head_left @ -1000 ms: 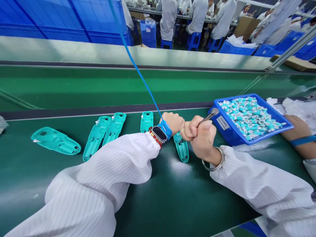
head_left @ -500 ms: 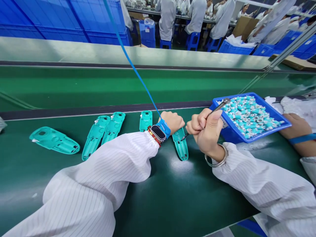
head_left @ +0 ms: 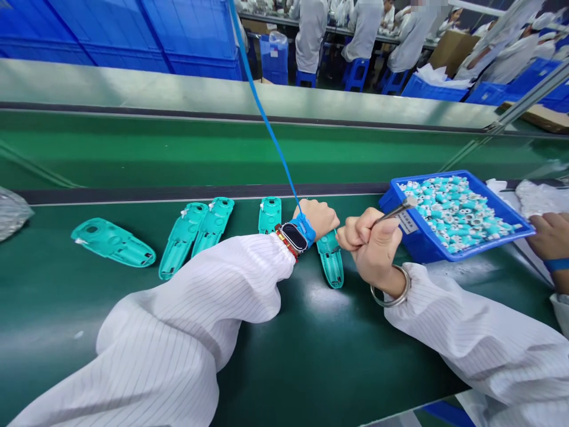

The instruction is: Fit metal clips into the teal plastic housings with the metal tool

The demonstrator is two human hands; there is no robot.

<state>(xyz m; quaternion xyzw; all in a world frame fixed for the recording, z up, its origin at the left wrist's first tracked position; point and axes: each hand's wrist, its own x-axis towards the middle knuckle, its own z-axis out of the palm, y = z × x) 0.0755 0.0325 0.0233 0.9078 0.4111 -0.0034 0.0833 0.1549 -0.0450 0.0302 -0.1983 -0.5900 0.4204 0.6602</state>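
My left hand (head_left: 317, 218), wearing a blue wrist strap and a watch, is curled over the far end of a teal plastic shell (head_left: 332, 267). Its fingertips are hidden behind the knuckles. In my right hand (head_left: 373, 243) is a slim metal tool that looks like tweezers (head_left: 398, 210), its wide end pointing up and right. The tool's tip is down by the shell, close to my left hand, and partly hidden by my fingers. Another teal shell (head_left: 269, 214) lies just left of my left hand.
Farther left lie more teal shells (head_left: 113, 242) on the dark green table (head_left: 284, 362). A blue bin (head_left: 402, 231) of small teal-and-white parts stands right. Beside it rests another person's hand (head_left: 553, 234). A blue cord (head_left: 271, 127) runs up from my left wrist.
The view has shifted slightly, so the table things appear a little farther right. My right hand and its tool have come slightly closer to my left hand.
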